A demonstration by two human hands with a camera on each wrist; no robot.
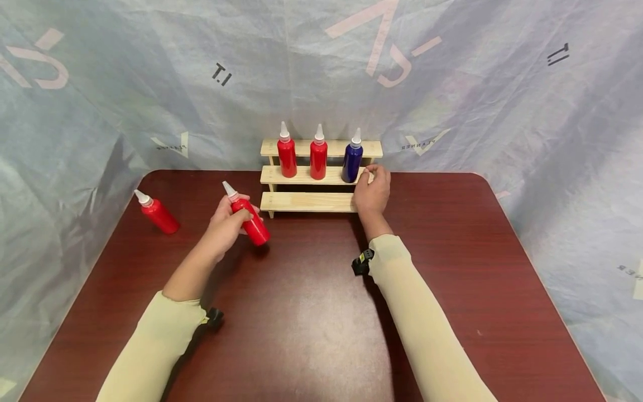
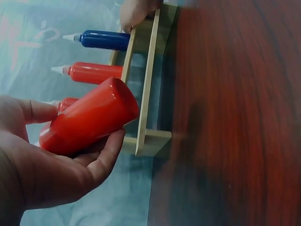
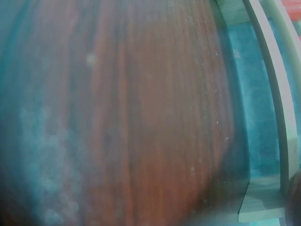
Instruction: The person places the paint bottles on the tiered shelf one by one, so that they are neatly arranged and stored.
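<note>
My left hand point(image 1: 228, 220) grips a red squeeze bottle point(image 1: 248, 216) tilted above the table, just left of a stepped wooden rack point(image 1: 306, 202). The left wrist view shows the same red bottle point(image 2: 89, 117) lying in my curled fingers point(image 2: 106, 157). On the rack's middle step stand two red bottles point(image 1: 287, 152) point(image 1: 318, 154) and a blue bottle point(image 1: 352, 158). My right hand point(image 1: 373, 190) holds the right end of the rack, fingers curled over the middle step beside the blue bottle. The right wrist view shows only blurred table and the rack's edge point(image 3: 275, 94).
Another red bottle point(image 1: 157, 212) stands tilted on the dark red table point(image 1: 311, 312) near its left edge. Pale printed sheeting point(image 1: 125, 84) hangs behind and around the table. Both arms wear cream sleeves.
</note>
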